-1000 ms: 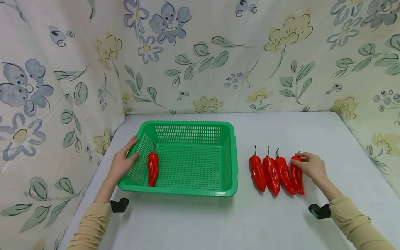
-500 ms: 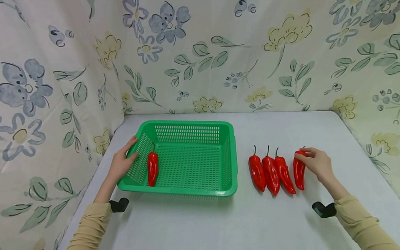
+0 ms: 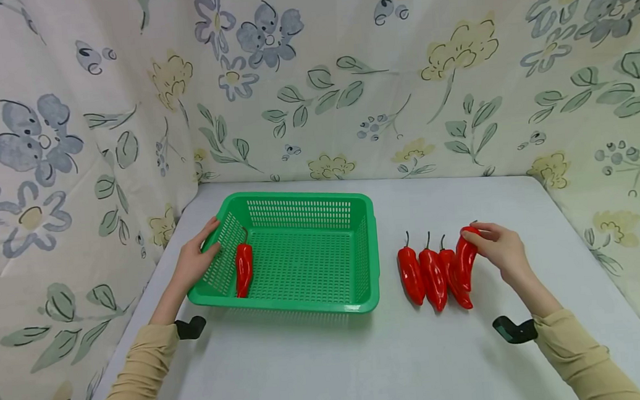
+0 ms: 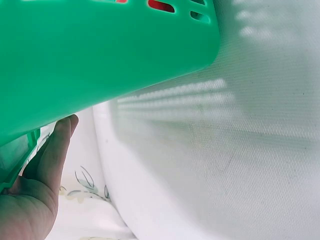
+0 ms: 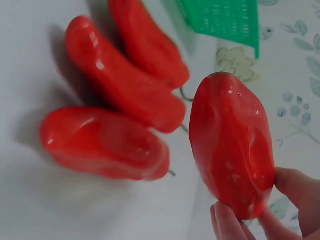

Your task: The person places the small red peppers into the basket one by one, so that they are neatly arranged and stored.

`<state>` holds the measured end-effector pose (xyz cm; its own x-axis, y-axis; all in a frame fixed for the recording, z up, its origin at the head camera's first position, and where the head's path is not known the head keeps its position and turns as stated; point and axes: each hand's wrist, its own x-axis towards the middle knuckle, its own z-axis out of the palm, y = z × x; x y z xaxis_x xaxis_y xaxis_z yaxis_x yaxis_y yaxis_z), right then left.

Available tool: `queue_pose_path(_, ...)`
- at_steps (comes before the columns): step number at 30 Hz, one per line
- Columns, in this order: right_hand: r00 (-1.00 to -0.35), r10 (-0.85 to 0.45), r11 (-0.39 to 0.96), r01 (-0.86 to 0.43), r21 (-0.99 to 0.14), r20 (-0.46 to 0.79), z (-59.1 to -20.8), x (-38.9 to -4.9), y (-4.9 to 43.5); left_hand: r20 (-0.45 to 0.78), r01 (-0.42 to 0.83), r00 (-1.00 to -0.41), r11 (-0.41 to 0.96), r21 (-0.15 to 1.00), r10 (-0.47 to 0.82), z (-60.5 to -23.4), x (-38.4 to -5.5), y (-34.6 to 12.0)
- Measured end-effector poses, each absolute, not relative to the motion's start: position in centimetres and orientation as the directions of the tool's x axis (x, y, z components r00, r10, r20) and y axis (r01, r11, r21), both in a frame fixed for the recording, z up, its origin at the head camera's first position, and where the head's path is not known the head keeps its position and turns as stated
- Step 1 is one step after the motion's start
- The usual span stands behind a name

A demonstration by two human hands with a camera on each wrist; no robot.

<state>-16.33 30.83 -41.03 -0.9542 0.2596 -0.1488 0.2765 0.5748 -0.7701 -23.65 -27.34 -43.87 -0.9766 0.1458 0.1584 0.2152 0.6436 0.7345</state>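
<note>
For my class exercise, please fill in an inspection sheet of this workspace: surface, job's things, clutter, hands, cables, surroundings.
Surface: white table, shadowed along the basket's near side.
Job's things: green basket with one red pepper inside, near its left end; three more peppers lying side by side on the table to its right; a held pepper partly hiding the rightmost in the head view.
Clutter: nothing seen.
Hands: left hand holds the basket's left rim; right hand pinches the held pepper.
Cables: nothing seen.
Surroundings: floral cloth behind and at both sides.
</note>
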Motion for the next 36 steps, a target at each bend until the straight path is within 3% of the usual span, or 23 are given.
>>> queue_pose_path(16, -0.974, 0.164, 0.341, 0.202, -0.918, -0.153, -37.4, -16.4, 26.4, 0.155, 0.210, -0.978, 0.651, 0.729, 0.141, -43.8, -23.6, -27.3)
queue_pose_path(36, -0.982, 0.070, 0.254, 0.185, -0.949, -0.173, -35.6, -16.8, 18.5, 0.140, 0.190, -0.982, 0.661, 0.726, 0.128, -43.6, -23.6, -27.1)
